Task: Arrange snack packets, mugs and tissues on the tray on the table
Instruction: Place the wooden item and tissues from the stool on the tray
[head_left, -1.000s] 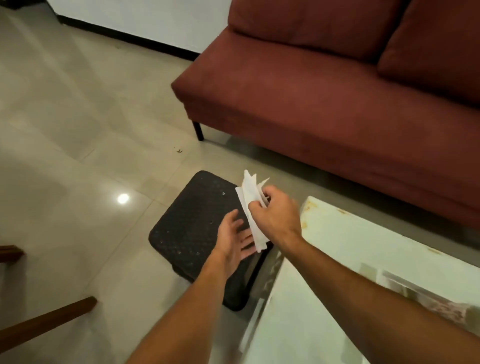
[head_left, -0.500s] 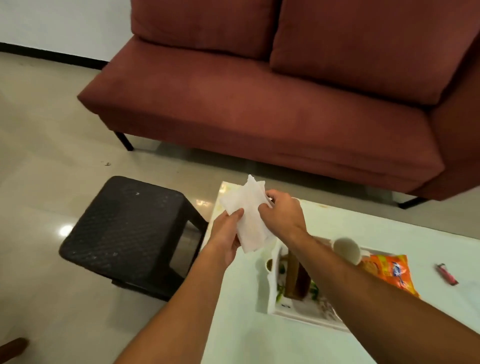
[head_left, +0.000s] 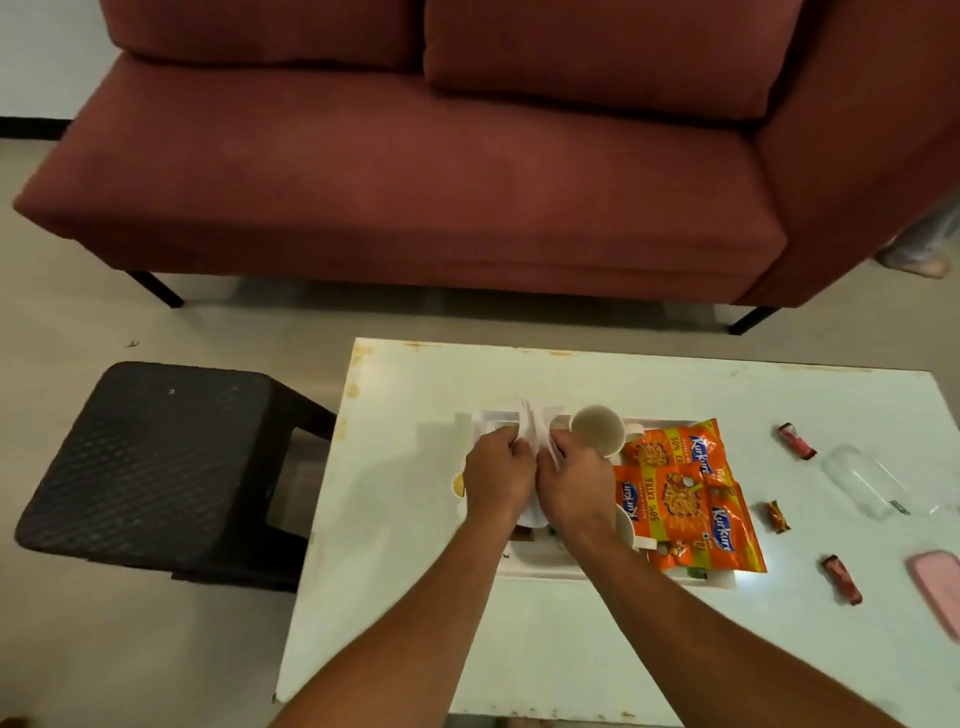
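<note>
Over the tray (head_left: 540, 567) on the counter (head_left: 415, 597), the left hand (head_left: 497, 478) and right hand (head_left: 576, 486) pinch white tissues (head_left: 535, 431) between closed fingers (head_left: 511, 451). Just right of the fingers stand a mug (head_left: 597, 430) and orange snack packets (head_left: 685, 499), already placed; only the tissues seem left.

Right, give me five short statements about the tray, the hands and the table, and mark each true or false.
1. Both hands, the left hand and the right hand, hold white tissues over the tray. True.
2. The orange snack packets lie on the black stool. False: they lie on the tray, at its right side.
3. A mug stands on the tray beside the right hand. True.
4. The sofa is blue. False: it is dark red.
5. The small wrapped sweets lie on the tray. False: they lie on the table, right of the tray.
</note>
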